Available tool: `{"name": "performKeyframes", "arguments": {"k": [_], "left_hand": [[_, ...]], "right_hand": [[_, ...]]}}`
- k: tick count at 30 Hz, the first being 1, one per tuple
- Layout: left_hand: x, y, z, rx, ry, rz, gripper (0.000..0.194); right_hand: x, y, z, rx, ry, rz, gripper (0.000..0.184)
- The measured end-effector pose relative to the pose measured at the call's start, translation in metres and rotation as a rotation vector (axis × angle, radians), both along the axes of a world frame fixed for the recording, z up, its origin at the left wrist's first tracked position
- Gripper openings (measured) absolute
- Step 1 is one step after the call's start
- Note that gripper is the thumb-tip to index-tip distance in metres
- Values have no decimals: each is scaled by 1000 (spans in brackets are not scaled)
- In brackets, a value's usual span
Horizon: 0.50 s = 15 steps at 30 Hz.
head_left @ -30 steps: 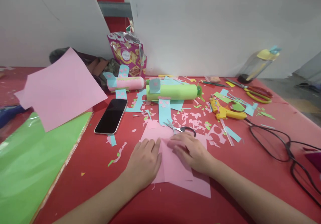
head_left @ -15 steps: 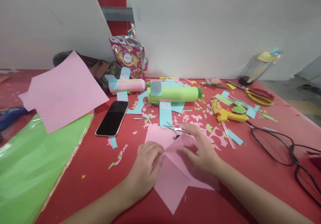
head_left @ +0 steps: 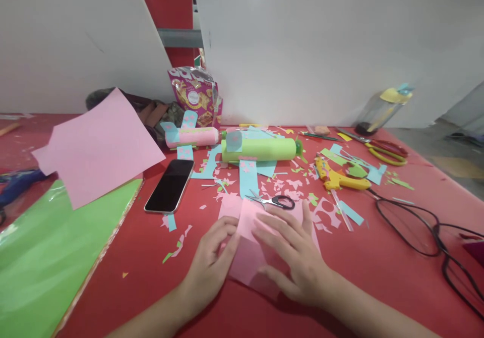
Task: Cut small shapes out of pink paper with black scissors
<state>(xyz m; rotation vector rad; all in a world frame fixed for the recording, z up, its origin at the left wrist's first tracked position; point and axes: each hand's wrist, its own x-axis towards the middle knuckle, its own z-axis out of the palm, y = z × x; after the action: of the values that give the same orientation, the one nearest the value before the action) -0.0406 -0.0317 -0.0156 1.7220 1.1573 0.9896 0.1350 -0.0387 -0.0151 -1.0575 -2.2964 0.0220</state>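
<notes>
A folded sheet of pink paper (head_left: 247,265) lies on the red table in front of me. My left hand (head_left: 209,260) is closed, its thumb and fingers pinching the paper's left edge. Spread over the right part of the sheet, my right hand (head_left: 297,257) has its fingers apart and rests on or just over it; its palm hides some of the paper. Small black-handled scissors (head_left: 278,202) with parted blades lie at the sheet's far edge. Beyond them is a green paper-covered tube (head_left: 264,150) with blue paper tabs.
Left of my hands lie a phone (head_left: 170,185), a large pink sheet (head_left: 104,149) and green paper (head_left: 71,257). On the right are a yellow glue gun (head_left: 338,179) with a black cord, larger scissors (head_left: 385,151) and a clear bottle (head_left: 380,110). Paper scraps surround the tube.
The paper's near flaps have been folded away from me, making the sheet smaller. My right hand has spread flatter over it, uncovering the scissors' handles. The view has tilted slightly upward.
</notes>
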Motion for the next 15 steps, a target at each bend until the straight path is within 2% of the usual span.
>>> {"name": "performKeyframes", "arguments": {"k": [2,5,8,9,15], "left_hand": [[0,0,-2,61,34,23,22],[0,-3,-6,170,82,36,19],[-2,-5,-10,296,145,98,8],[-2,-6,-11,335,169,109,11],[1,-10,-12,459,170,-41,14]], "right_hand": [[-3,-1,1,-7,118,0,18],[-7,-2,3,-10,211,20,20],[-7,-3,5,-10,228,32,21],[-7,-3,6,-1,221,38,20],[-6,-6,5,44,126,110,14]]}}
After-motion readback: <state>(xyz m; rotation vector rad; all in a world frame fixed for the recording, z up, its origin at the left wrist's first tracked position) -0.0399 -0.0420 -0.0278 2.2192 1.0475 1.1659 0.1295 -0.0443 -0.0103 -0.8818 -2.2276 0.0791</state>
